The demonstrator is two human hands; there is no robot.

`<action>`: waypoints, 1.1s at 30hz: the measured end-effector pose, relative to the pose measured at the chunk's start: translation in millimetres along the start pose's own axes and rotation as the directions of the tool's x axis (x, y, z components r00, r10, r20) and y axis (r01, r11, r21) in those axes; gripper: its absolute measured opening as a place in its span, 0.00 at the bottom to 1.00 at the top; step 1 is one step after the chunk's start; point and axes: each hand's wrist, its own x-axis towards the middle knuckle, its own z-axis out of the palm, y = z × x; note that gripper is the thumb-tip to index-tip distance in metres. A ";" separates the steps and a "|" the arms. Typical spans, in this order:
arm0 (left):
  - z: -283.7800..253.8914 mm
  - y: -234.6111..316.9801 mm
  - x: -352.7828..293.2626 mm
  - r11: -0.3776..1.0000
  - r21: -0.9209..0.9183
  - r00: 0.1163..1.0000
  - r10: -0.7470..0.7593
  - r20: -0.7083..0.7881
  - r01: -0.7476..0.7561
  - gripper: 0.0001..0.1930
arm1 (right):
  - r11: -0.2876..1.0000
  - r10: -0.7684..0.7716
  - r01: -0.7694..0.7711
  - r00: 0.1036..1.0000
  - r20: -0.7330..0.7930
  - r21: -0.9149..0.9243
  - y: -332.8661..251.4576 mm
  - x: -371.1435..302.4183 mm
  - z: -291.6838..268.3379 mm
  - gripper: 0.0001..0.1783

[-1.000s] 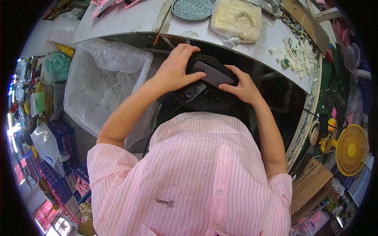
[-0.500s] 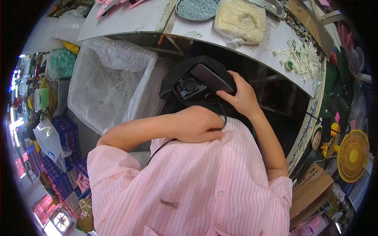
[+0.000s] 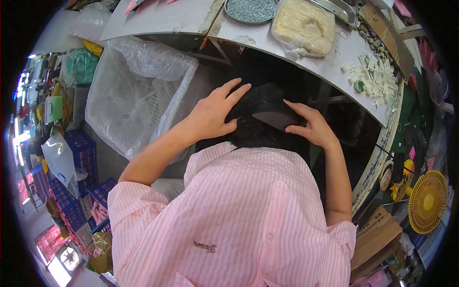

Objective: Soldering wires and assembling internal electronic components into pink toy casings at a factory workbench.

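A black cloth bag with a mesh patch rests at my lap, under the table's front edge. Inside its mouth lies a flat dark grey slab-like device, partly covered by the black cloth. My right hand grips the device's right end, thumb below and fingers above. My left hand is at the bag's left side, fingers spread and fingertips against the cloth. The black fan-like part and its cable cannot be made out now.
Left of the bag stands a bin lined with clear plastic. On the white table are a round tray of small metal pieces, a wrapped cream block and white plastic parts. A yellow fan stands at right.
My left hand has let go of the cable at my chest and moved forward to the bag's left side. The slab has sunk lower into the bag, and the cloth now covers more of it.
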 end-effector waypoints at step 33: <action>8.0 -22.9 -4.7 0.977 -0.126 0.941 -0.201 -0.272 0.172 0.17 | 0.782 -0.067 -0.071 0.978 -0.197 -0.620 -17.5 -7.8 14.1 0.50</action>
